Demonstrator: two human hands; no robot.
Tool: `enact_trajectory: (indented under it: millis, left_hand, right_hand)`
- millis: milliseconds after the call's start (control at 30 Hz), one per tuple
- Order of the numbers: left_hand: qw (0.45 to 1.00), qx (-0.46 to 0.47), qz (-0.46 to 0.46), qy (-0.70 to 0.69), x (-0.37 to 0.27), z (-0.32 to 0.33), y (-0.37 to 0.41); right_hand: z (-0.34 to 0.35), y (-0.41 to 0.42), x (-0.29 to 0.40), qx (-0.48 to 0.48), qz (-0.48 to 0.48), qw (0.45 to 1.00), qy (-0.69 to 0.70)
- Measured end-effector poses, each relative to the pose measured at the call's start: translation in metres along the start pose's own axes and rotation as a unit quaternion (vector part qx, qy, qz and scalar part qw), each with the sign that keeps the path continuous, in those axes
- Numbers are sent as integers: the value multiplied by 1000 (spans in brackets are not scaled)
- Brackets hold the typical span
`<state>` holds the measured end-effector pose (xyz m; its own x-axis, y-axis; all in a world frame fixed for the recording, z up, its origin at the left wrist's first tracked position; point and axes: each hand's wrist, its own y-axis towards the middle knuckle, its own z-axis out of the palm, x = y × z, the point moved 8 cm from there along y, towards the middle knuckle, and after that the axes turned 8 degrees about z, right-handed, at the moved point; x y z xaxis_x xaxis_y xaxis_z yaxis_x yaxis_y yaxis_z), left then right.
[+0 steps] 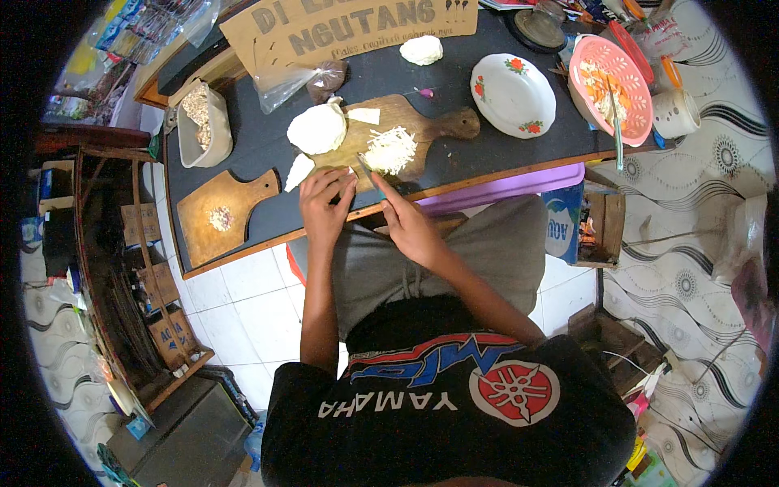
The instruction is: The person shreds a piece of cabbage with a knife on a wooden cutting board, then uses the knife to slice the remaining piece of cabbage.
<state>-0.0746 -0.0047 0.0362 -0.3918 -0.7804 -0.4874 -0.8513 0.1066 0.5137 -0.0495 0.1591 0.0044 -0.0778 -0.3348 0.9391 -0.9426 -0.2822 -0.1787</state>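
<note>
My right hand grips a small kitchen knife with a teal handle, index finger along its back. The blade's tip rests by a heap of thin white vegetable shreds on a wooden cutting board. Just left of the blade, my left hand has its fingers bunched at the board's near edge. A pale bit of the white vegetable piece shows at its fingertips; the rest is hidden. A large white vegetable chunk, possibly cabbage, lies beyond that hand, with cut slabs beside it.
A smaller board with chopped bits lies left, below a plastic tub. Rightward stand a floral plate and a pink colander with shredded vegetables and a knife. A white piece sits near a cardboard sign.
</note>
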Motion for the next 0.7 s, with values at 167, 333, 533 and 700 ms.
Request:
enact_trajectory:
  millis: [167, 333, 533, 700]
  left_hand:
    - [1000, 1, -6, 0, 3, 1, -3]
    - [1000, -2, -10, -1, 2, 0, -3]
    - [1000, -6, 0, 4, -3, -2, 0]
    - [1000, -4, 8, 15, -1, -1, -2]
  right_hand:
    - [2, -6, 11, 31, 26, 998, -57]
    - [6, -7, 11, 26, 0, 998, -63]
    - [11, -8, 8, 11, -38, 997, -60]
    - [12, -10, 11, 21, -24, 994, -100]
